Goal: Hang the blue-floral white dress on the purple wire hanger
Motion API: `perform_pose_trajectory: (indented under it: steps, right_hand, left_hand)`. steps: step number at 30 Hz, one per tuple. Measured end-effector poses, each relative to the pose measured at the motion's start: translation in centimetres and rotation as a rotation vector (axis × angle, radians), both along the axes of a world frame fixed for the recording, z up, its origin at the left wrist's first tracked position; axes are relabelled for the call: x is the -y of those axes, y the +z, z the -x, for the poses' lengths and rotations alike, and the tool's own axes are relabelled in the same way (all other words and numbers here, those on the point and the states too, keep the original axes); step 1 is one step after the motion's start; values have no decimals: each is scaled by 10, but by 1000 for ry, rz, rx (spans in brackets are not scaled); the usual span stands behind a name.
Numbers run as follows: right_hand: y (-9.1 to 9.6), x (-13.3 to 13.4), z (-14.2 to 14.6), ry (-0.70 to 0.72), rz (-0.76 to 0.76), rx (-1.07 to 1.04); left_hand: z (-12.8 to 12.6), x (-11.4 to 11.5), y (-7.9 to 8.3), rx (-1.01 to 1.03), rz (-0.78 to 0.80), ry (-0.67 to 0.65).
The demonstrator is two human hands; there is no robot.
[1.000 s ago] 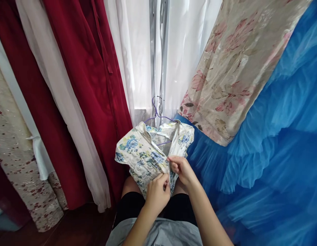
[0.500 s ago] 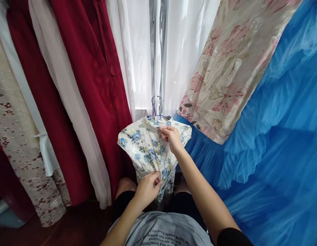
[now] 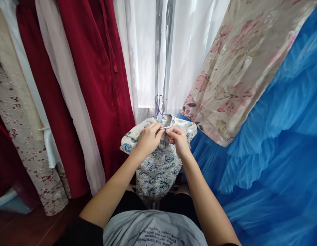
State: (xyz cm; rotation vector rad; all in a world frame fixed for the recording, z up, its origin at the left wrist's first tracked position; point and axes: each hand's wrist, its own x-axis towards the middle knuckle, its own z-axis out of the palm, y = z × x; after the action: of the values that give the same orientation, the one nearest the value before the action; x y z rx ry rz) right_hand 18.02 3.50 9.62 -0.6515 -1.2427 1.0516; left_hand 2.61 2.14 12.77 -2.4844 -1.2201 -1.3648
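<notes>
A small white garment with a blue floral print [image 3: 158, 167] hangs on a purple hanger [image 3: 158, 106] in front of me. My left hand [image 3: 148, 139] and my right hand [image 3: 178, 140] are both up at its collar, fingers pinched on the fabric at the neck opening, almost touching each other. The lower part of the garment hangs down over my knees.
Dark red dresses [image 3: 97, 68] and a pale pink one [image 3: 68, 102] hang at the left. A white curtain [image 3: 145, 51] and a metal pole [image 3: 163, 58] stand behind. A pink floral dress [image 3: 235, 75] and a blue tulle skirt [image 3: 276, 143] fill the right.
My left hand has risen from the garment's lower front to the collar, joining the right hand there. The garment now hangs straighter.
</notes>
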Motion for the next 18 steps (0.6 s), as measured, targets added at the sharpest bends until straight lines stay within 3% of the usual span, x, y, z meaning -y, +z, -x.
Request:
perform_pose_trajectory:
  steps: [5, 9, 14, 18]
  right_hand:
    - [-22, -2, 0, 26, -35, 30]
    - [-24, -3, -6, 29, -20, 19]
    - [-29, -8, -13, 55, 32, 45]
    - [-58, -5, -7, 97, 120, -33]
  left_hand:
    - [-3, 8, -13, 27, -74, -19]
    - [-14, 4, -15, 24, -111, -54]
    - [-14, 12, 0, 218, -135, -128]
    - [20, 4, 13, 500, -108, -78]
